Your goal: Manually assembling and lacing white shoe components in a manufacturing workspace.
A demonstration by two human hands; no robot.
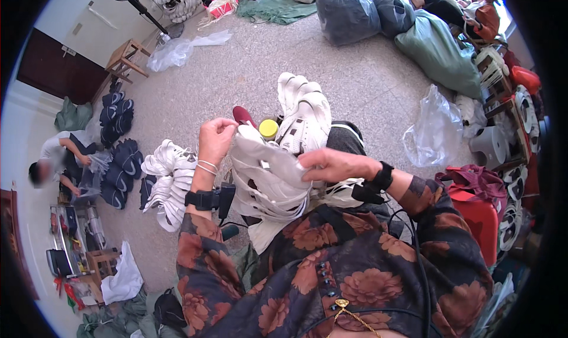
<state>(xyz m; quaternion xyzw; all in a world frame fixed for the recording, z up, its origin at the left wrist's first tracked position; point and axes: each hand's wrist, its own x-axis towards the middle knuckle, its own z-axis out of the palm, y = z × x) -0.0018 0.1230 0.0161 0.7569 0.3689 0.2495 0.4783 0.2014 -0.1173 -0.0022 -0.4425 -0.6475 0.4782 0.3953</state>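
Observation:
A white shoe upper [266, 154] is spread between my hands, above a bundle of similar white uppers [266, 193] on my lap. At its left end, my left hand [216, 141] is closed in a pinch, fingertips at the edge. My right hand [334, 164] grips the right end, thumb on top and fingers partly hidden. Just beyond stands a row of nested white uppers [305, 110]. A yellow round lid [268, 129] shows between them and the held piece. Beside it is the toe of a dark red shoe [243, 115].
More white uppers [170, 181] lie left of me, near dark blue ones [121, 175] where another person [71, 154] works. A clear plastic bag [435, 131] and a red stool [478, 219] are at right. Big filled sacks [441, 54] stand far right, near a seated person [482, 21].

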